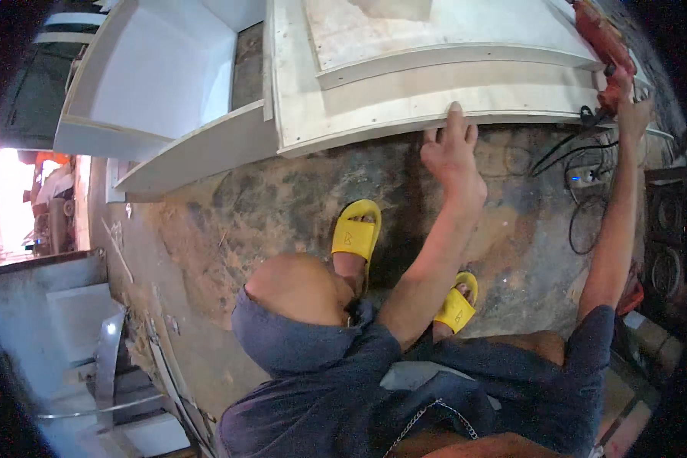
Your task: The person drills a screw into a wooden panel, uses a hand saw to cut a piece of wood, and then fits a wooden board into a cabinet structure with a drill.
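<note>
My left hand (452, 153) is at the near edge of a pale plywood panel (404, 99). Its index finger lies up over the edge and the other fingers curl against it. A smaller curved-edged board (450, 34) lies on top of the panel. My right hand (632, 107) reaches to the panel's right end and grips a red power tool (599, 38) that rests on the panel's far right side. Both arms stretch forward from my dark blue sleeves.
A white open cabinet box (160, 76) stands left of the panel. Black cables (580, 145) and a power strip (588, 177) lie on the stained concrete floor (267, 206). My feet wear yellow slides (356, 229). Grey metal pieces (91, 336) sit at lower left.
</note>
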The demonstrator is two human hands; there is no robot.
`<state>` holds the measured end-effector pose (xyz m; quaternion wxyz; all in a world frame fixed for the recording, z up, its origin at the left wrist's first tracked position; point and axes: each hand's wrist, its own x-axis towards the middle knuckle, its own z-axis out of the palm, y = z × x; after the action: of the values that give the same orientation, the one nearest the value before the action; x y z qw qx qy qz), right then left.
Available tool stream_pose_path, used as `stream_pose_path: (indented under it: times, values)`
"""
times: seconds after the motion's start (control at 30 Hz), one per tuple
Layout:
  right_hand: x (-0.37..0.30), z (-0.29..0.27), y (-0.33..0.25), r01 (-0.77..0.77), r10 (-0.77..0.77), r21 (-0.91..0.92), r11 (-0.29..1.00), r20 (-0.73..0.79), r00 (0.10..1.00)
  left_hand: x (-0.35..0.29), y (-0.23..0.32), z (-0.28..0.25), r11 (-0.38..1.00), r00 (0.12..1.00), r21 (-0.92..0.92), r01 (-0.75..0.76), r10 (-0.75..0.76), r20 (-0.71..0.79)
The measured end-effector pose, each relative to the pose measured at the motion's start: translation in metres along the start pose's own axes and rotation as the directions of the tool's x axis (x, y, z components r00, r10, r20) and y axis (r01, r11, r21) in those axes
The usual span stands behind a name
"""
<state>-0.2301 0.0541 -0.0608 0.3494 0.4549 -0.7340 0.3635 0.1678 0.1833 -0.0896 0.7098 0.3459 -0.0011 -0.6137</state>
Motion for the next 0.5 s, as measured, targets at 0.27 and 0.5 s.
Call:
stream_pose_path:
  times: [0.27,0.5]
  values:
    - [-0.119,-0.140,-0.182,0.509,-0.813,0.704,0.495,0.168,0.558,0.008,0.007,0.000,0.999,0.996,0.030,-0.032,0.035,-0.081]
    - [-0.176,-0.127,-0.192,0.658,-0.797,0.558,0.505,0.009,0.605,0.006,0.005,-0.002,0.997,0.997,0.044,-0.068,0.070,-0.044]
